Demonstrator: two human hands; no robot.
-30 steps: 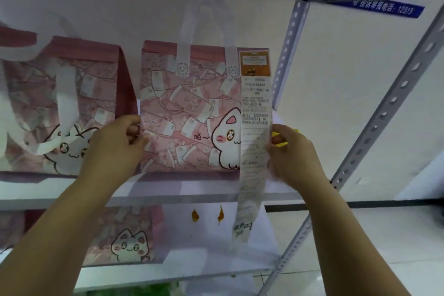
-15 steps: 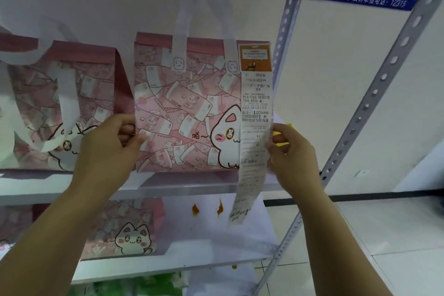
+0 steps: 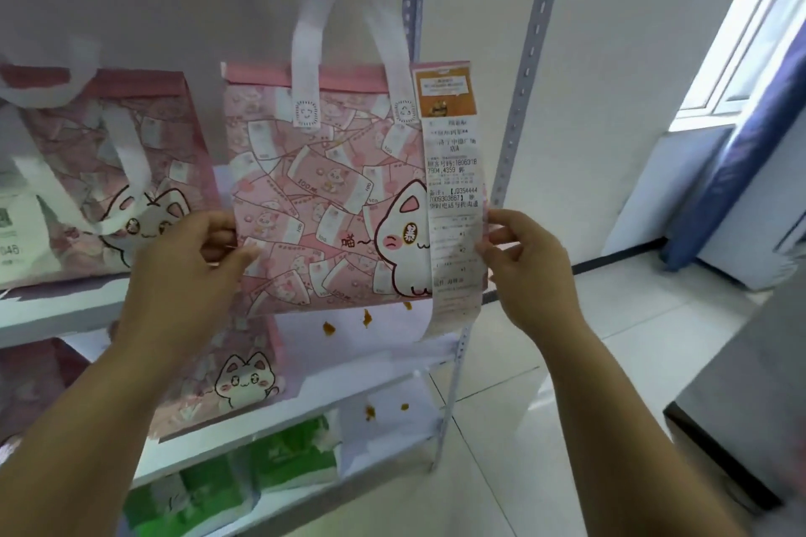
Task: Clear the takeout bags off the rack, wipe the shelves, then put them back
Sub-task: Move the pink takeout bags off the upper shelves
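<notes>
A pink takeout bag (image 3: 322,196) with a white cat print and white handles hangs in front of the rack, clear of the shelf (image 3: 56,310). A long receipt (image 3: 453,196) is stuck to its right edge. My left hand (image 3: 192,270) grips the bag's left edge with thumb in front. My right hand (image 3: 527,266) holds the bag's right side behind the receipt. A second pink cat bag (image 3: 109,170) stands on the same shelf to the left. A third pink bag (image 3: 235,375) sits on the shelf below.
Green packs (image 3: 261,462) fill the lowest shelf. Orange crumbs (image 3: 344,323) lie on the white shelf liner. The rack's perforated metal post (image 3: 519,122) stands just right of the bag. A grey cabinet (image 3: 750,405) stands on the tiled floor at right, and a blue curtain (image 3: 737,135) hangs by the window.
The bag has come up off the shelf and out toward me, both hands moving with it. The view has swung right, bringing the window and cabinet into sight.
</notes>
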